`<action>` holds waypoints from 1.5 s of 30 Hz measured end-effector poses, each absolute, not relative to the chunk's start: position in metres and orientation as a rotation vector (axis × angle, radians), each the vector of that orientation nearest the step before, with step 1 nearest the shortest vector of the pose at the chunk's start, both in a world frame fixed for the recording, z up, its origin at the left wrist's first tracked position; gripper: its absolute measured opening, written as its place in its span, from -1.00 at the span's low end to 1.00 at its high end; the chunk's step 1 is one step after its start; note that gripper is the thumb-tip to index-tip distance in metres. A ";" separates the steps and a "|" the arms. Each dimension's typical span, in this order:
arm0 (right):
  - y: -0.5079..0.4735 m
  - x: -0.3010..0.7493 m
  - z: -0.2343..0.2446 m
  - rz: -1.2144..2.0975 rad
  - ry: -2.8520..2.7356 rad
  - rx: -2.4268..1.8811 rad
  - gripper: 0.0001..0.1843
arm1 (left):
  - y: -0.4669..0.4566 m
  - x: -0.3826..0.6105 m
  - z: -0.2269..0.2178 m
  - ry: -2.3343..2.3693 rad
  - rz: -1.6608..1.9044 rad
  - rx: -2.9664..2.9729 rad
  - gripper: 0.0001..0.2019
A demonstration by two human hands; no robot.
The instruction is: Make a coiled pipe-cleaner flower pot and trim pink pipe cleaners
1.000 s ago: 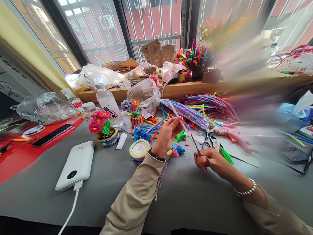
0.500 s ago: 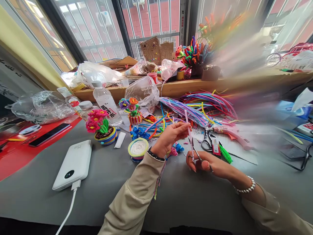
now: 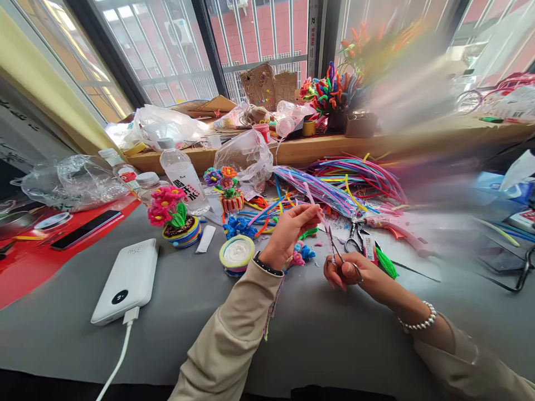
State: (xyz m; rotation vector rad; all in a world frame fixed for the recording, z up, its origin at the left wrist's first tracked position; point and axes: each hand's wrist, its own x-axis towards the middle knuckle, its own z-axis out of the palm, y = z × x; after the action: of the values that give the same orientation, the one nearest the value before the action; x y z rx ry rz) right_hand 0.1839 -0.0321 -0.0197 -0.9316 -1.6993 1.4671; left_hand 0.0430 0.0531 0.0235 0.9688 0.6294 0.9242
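A light pink pipe cleaner [image 3: 309,194] is pinched between the thumb and fingers of my left hand [image 3: 295,229]. My right hand [image 3: 346,270] is closed around the handles of a pair of scissors [image 3: 337,250], whose blades point up along the pipe cleaner's lower part. Whether the blades touch it I cannot tell. Below my left hand lie small pink and blue pipe-cleaner flowers [image 3: 301,255]. To its left stands a round pot [image 3: 236,253] wrapped in coloured pipe cleaners, with a white filling.
Two finished flower pots, one with pink flowers [image 3: 166,207], stand left beside a water bottle [image 3: 184,178]. A white power bank [image 3: 125,281] lies nearer. Bundles of pipe cleaners [image 3: 317,192], black-handled scissors [image 3: 354,240] and a pink glue gun [image 3: 401,229] lie behind my hands.
My right hand has risen slightly and shifted right, bringing the scissors up along the pipe cleaner. My left hand moved a little left and up, and the pipe cleaner's top end leans further left.
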 end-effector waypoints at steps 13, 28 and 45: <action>-0.035 0.184 -0.020 1.508 -1.768 -0.889 -0.30 | 0.051 0.046 0.021 0.630 0.937 0.961 -0.77; -0.031 0.185 -0.029 1.471 -1.568 -1.034 -0.39 | 0.052 0.044 0.022 0.617 1.006 0.853 -0.79; -0.034 0.185 -0.014 1.375 -1.934 -0.996 -0.24 | 0.047 0.043 0.021 0.592 0.804 1.119 -0.83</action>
State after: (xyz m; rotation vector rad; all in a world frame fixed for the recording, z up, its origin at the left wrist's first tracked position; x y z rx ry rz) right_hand 0.1852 -0.0338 -0.0141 -0.9965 -1.9344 1.3753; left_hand 0.0431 0.0474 0.0214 1.1187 0.5921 0.8042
